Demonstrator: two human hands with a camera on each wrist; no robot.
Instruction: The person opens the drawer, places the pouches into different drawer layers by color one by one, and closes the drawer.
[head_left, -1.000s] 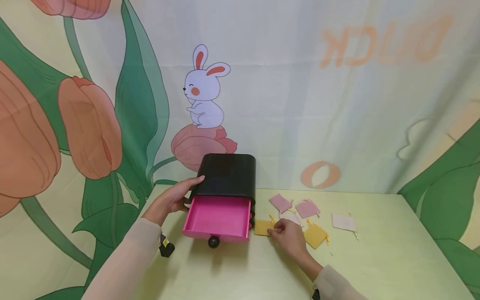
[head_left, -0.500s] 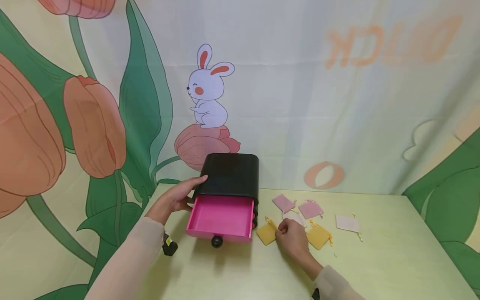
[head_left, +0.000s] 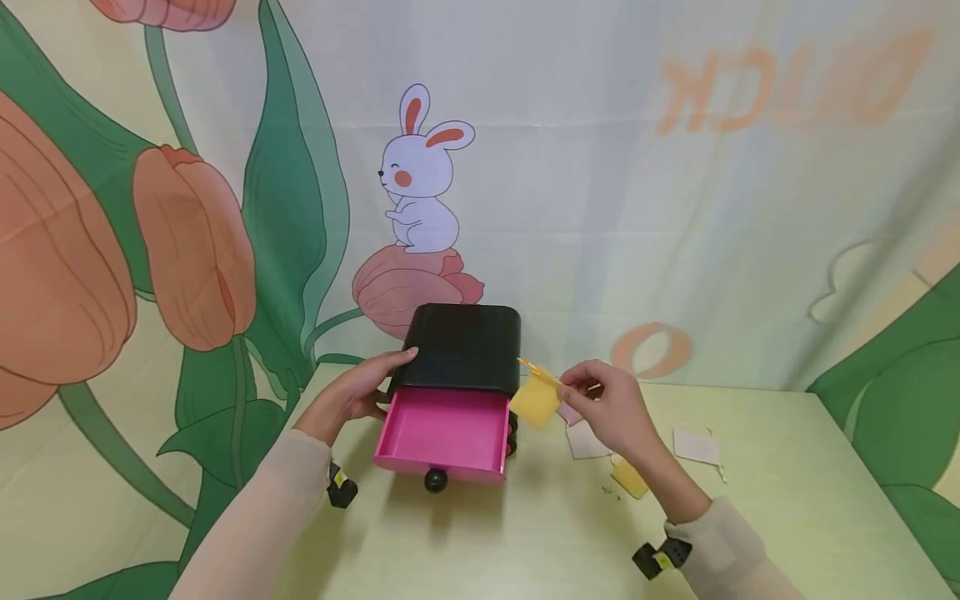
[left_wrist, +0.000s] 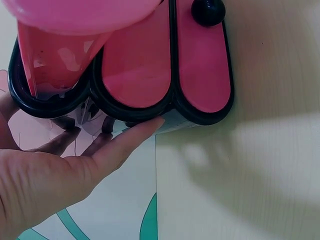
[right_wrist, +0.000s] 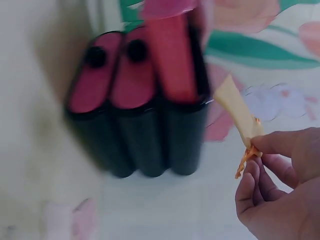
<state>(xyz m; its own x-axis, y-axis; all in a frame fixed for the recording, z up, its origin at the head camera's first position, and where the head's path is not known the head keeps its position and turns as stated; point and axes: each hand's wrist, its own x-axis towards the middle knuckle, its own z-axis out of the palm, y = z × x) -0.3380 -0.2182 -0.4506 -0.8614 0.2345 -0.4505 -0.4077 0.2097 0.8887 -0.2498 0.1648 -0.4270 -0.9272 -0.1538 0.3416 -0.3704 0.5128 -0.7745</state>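
Yellow pouch (head_left: 537,402) pinched in the right hand (head_left: 612,410), just right of the pulled-out pink drawer (head_left: 447,427). Left hand (head_left: 356,393) rests against the black cabinet (head_left: 467,346), left side, fingers apart.

On pale printed backdrop (head_left: 570,217), upper right in head view: orange lettering (head_left: 798,92), faded, mirror-reversed, legible from right to left as DUCK. Lower on same backdrop: orange ring (head_left: 624,350), letter or ornament, impossible to say which. On black wrist devices (head_left: 647,562): yellow patches (head_left: 663,561), any marking too small to read.
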